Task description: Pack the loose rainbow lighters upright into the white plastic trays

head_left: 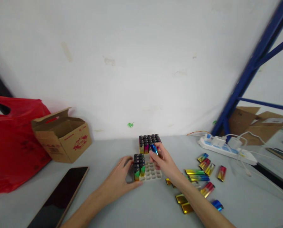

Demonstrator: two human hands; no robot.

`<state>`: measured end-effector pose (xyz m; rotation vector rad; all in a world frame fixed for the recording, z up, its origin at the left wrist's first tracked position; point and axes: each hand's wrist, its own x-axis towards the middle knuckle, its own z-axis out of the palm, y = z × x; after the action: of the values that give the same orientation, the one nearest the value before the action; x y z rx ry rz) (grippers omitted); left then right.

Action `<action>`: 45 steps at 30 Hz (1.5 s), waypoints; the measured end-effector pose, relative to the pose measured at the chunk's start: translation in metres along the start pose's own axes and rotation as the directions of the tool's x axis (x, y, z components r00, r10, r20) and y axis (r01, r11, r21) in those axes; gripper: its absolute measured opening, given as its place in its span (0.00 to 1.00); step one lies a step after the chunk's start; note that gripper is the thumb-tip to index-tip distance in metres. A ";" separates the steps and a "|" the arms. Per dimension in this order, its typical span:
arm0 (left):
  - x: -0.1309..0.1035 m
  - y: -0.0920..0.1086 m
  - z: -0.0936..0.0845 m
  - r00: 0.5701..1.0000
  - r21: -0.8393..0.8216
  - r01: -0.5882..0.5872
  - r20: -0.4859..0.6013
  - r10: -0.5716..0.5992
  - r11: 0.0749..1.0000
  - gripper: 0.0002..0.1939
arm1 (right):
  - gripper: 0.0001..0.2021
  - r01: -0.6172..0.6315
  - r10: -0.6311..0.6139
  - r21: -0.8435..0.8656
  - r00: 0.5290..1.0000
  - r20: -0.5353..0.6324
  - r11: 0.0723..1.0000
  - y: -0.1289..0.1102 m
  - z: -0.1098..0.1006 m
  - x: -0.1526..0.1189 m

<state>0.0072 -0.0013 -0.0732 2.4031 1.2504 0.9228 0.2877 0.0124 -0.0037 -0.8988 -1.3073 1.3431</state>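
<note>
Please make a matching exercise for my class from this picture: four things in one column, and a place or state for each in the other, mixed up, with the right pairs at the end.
Column 1
1. Left hand
2. Right hand
3. Phone
4. Power strip

Column 2
A. Has white plugs in it
B. Lies flat with a dark screen
C. Holds a shiny blue piece in its grip
D. Is spread at the left end of the pale tray

Right pairs: 1-D, 2-C, 3-B, 4-A
</note>
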 end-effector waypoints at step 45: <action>0.012 0.009 -0.003 0.993 0.061 -0.048 0.109 0.041 0.997 0.40 | 0.43 -0.038 0.038 -0.206 0.999 -0.004 0.978 -0.004 0.006 -0.016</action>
<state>0.0161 0.0030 -0.0612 2.5031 1.2091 0.7651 0.2861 -0.0052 -0.0016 -1.0699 -1.4547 1.2523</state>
